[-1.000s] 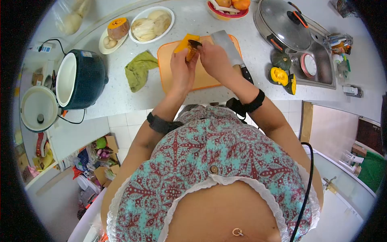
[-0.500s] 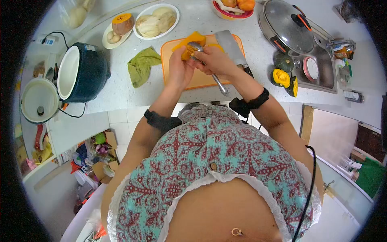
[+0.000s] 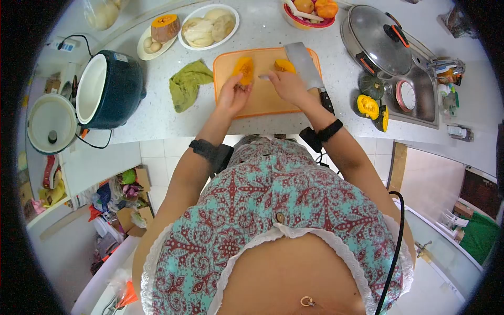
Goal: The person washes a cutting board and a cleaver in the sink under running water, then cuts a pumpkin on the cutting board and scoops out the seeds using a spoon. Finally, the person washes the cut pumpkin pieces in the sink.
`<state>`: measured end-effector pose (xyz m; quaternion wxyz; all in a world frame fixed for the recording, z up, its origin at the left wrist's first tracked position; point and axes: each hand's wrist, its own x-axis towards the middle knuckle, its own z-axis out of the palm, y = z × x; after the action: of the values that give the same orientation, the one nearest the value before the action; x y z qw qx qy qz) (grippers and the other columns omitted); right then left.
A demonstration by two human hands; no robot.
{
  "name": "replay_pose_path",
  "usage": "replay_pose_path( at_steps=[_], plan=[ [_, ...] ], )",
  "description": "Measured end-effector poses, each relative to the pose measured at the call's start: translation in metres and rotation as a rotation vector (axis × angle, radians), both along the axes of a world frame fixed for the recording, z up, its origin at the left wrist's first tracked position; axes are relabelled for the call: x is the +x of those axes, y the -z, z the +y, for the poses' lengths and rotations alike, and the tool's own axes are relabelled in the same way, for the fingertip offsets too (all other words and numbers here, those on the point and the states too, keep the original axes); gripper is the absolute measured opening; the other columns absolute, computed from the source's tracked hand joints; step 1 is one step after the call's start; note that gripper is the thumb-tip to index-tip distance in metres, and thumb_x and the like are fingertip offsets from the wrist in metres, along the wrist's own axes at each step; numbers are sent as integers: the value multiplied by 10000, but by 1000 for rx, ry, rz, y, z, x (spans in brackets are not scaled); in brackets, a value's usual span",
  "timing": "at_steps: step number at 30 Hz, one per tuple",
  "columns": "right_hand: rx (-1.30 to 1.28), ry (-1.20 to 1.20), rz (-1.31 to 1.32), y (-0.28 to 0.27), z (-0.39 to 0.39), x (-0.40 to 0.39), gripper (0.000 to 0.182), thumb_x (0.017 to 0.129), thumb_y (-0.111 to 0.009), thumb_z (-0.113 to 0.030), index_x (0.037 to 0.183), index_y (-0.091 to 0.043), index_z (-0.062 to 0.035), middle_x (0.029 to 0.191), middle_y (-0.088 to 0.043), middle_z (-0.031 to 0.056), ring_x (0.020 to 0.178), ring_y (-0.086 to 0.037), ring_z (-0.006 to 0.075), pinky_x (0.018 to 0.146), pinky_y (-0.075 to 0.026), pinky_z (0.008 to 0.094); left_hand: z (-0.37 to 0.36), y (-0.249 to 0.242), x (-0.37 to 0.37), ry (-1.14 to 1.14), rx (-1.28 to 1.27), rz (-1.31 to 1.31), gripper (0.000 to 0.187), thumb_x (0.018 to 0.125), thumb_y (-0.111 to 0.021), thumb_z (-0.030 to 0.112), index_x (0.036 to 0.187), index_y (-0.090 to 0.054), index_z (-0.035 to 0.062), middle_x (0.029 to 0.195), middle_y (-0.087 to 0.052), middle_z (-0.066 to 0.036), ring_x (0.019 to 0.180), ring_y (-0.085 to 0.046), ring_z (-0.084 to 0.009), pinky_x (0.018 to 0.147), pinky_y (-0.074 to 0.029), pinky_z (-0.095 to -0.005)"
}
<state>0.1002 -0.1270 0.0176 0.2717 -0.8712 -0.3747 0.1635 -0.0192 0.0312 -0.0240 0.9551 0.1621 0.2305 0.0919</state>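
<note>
My left hand [image 3: 234, 95] is closed around an orange pumpkin wedge [image 3: 243, 70], held over the left part of the orange-rimmed cutting board [image 3: 257, 107]. My right hand [image 3: 286, 86] is curled over the board's right part, gripping a metal spoon [image 3: 263, 77]; just a bit of it shows beside the fingers. Behind that hand a second pumpkin piece [image 3: 284, 65] lies on the board. A cleaver [image 3: 304, 63] rests along the board's right edge, its black handle [image 3: 326, 102] pointing toward me.
A green cloth [image 3: 188, 84] lies left of the board, near a dark blue pot [image 3: 118, 92]. Behind are a plate of pale peeled vegetables [image 3: 207, 29] and a pumpkin chunk [image 3: 165, 29]. On the right, cut green squash [image 3: 367, 106] sits by the sink [image 3: 428, 107] and a lidded pan [image 3: 375, 39].
My hands have moved apart. The spoon has left the pumpkin wedge and gone right with my right hand; the wedge is now more upright in my left hand.
</note>
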Motion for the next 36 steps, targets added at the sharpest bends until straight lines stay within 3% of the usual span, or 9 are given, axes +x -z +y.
replay_pose_path(
  at_steps=[2,4,10,12,15,25,29,31,36],
  plan=[
    [-80,-8,78,7,-3,-2,327,923,-485,-311,944,-623,-15,921,-639,218,854,-611,378,712,-462,446,-1,-1,-7,22,130,-43,343,890,-570,108,1222,-490,76,1178,-563,-27,1015,-565,-164,850,-479,-294],
    [219,60,-18,15,-6,-4,287,903,-539,-286,935,-621,-14,850,-641,189,799,-620,344,679,-464,425,-1,-3,-11,45,256,-82,358,897,-556,89,1243,-471,59,1188,-556,-41,1025,-566,-177,891,-484,-305],
    [29,-25,179,-13,-1,-2,336,870,-578,-368,926,-637,-42,815,-637,198,767,-621,374,676,-483,457,4,5,-10,135,189,-121,367,976,-452,199,1301,-407,36,1243,-519,-106,1100,-547,-235,959,-478,-374],
    [14,-69,158,-11,4,-7,355,875,-565,-387,917,-640,-43,808,-639,198,769,-621,378,679,-482,462,2,7,-9,97,236,-7,393,1001,-387,281,1309,-403,37,1253,-513,-110,1128,-536,-231,928,-498,-378],
    [27,-127,84,-17,7,-20,394,885,-534,-424,906,-643,-46,806,-643,201,768,-625,384,677,-481,476,-3,-1,-9,89,282,-10,399,993,-406,318,1295,-432,60,1260,-505,-99,1124,-523,-229,938,-480,-424],
    [-227,-203,-76,-12,22,-26,362,926,-464,-400,973,-610,-72,852,-643,180,814,-614,374,690,-468,481,-9,-6,-8,93,448,59,380,1004,-359,312,1250,-467,43,1169,-566,-81,1026,-588,-193,839,-542,-359],
    [-180,-170,-113,-8,16,-25,367,927,-463,-401,951,-599,-61,853,-643,179,817,-614,375,698,-466,483,-7,-18,-5,29,459,85,386,999,-372,338,1222,-491,48,1147,-577,-77,1008,-594,-184,812,-547,-350],
    [-101,-88,2,-26,16,-27,378,929,-459,-400,950,-599,-49,860,-644,178,820,-613,375,707,-464,482,-6,-23,-6,18,456,120,389,996,-376,351,1213,-501,52,1144,-578,-77,1009,-591,-179,814,-543,-348],
    [-53,-141,-31,-29,23,-29,374,929,-460,-403,933,-603,-57,851,-643,179,806,-614,374,696,-463,485,-3,-29,-1,68,472,136,390,989,-394,381,1213,-513,85,1141,-580,-61,1002,-582,-156,822,-514,-340]
  ],
)
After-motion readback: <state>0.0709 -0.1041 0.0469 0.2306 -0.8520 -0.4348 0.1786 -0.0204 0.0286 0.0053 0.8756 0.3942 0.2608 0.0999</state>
